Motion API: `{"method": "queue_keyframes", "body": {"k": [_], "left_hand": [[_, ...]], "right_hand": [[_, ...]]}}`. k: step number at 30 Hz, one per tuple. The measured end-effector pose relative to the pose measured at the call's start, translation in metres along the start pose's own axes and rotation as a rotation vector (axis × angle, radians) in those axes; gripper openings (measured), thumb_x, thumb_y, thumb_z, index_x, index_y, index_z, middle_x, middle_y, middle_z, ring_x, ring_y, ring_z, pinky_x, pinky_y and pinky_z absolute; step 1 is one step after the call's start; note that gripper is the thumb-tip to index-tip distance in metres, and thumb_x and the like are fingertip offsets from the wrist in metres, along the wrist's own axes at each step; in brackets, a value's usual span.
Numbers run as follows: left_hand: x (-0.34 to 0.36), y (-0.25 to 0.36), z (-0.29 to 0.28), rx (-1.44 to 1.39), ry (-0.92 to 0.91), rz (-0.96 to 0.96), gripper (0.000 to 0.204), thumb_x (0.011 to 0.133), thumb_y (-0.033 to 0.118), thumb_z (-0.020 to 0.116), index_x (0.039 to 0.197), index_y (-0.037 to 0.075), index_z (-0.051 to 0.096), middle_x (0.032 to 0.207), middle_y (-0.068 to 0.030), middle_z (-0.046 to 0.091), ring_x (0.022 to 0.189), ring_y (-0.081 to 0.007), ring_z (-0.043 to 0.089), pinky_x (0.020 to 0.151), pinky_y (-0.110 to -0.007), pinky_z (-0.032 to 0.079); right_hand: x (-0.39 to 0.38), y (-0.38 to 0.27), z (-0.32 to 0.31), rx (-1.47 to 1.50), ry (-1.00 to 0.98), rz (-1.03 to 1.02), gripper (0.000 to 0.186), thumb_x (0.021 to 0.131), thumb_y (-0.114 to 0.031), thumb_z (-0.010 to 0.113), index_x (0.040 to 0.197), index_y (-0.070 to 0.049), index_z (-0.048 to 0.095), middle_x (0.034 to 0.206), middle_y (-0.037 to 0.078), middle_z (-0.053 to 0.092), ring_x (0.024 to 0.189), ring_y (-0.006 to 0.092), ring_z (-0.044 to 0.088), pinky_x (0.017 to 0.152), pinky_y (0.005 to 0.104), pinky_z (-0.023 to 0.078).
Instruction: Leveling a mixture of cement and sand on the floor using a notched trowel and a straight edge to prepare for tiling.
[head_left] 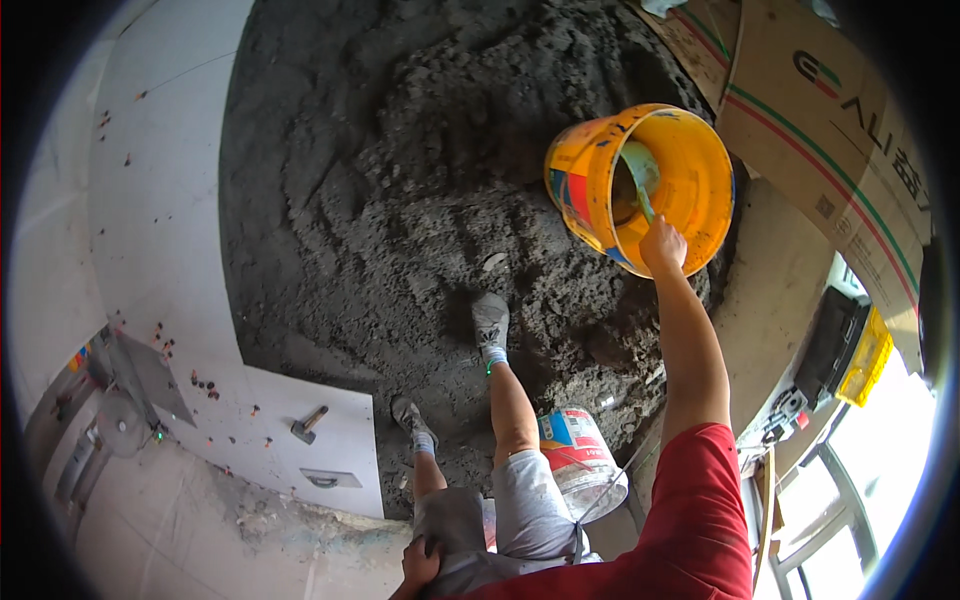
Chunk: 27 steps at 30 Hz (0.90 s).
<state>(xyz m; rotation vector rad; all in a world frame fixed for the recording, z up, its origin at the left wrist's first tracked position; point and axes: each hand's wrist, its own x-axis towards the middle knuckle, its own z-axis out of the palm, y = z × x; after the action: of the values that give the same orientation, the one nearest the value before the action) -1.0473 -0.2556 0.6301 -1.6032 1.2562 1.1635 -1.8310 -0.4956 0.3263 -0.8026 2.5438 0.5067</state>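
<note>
Fingers of the right hand (664, 247) grasp the handle of a pale-green scoop (642, 168) inside a round yellow plastic bucket (703, 185) amid lumpy dark-grey mix (400, 210); the left hand's (421, 563) grip I cannot tell. Lifting the scoop level should limit spilling.

Bold dark lettering (885, 130), a black, green and red logo (815, 72) and a square code (825, 206) mark the cardboard (800, 130) at far right; print on the yellow bucket (700, 190) and near white bucket (590, 475) is too small to read.
</note>
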Motion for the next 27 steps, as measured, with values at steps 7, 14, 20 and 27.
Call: {"method": "queue_keyframes", "body": {"k": [7, 14, 20, 27], "left_hand": [[-0.017, -0.005, -0.005, -0.002, 0.092, -0.003, 0.061, 0.091, 0.051, 0.071, 0.130, 0.005, 0.067, 0.131, -0.0230, 0.067, 0.121, -0.0457, 0.062, 0.103, -0.054, 0.050], [-0.021, -0.030, -0.034, -0.042, 0.030, 0.022, 0.077, 0.088, 0.059, 0.069, 0.149, 0.015, 0.052, 0.153, -0.0187, 0.051, 0.141, -0.0431, 0.047, 0.111, -0.062, 0.041], [0.027, -0.050, -0.054, 0.036, -0.192, -0.194, 0.125, 0.077, 0.074, 0.074, 0.167, 0.011, 0.016, 0.167, -0.0251, 0.028, 0.149, -0.0491, 0.037, 0.115, -0.066, 0.037], [0.078, -0.137, -0.066, 0.275, -0.307, -0.194, 0.134, 0.073, 0.070, 0.082, 0.169, 0.018, 0.004, 0.158, -0.0261, 0.040, 0.139, -0.0434, 0.052, 0.106, -0.062, 0.047]], "right_hand": [[-0.006, 0.036, -0.019, 0.598, -0.212, 0.032, 0.033, 0.081, -0.032, 0.073, 0.080, 0.000, 0.074, 0.061, 0.010, 0.065, 0.050, 0.0233, 0.063, 0.052, 0.0394, 0.050], [-0.181, 0.037, -0.125, 1.008, -0.059, -0.026, 0.029, 0.094, -0.027, 0.071, 0.076, -0.006, 0.064, 0.055, -0.004, 0.048, 0.042, 0.0076, 0.042, 0.041, 0.0285, 0.032], [-0.349, 0.038, -0.156, 1.305, 0.035, 0.081, 0.021, 0.103, -0.026, 0.065, 0.089, -0.010, 0.061, 0.068, -0.003, 0.053, 0.049, 0.0068, 0.047, 0.042, 0.0242, 0.036], [-0.561, -0.028, -0.118, 1.388, 0.004, 0.081, 0.019, 0.103, -0.022, 0.064, 0.089, -0.009, 0.060, 0.067, -0.001, 0.054, 0.048, 0.0082, 0.049, 0.042, 0.0251, 0.037]]}}
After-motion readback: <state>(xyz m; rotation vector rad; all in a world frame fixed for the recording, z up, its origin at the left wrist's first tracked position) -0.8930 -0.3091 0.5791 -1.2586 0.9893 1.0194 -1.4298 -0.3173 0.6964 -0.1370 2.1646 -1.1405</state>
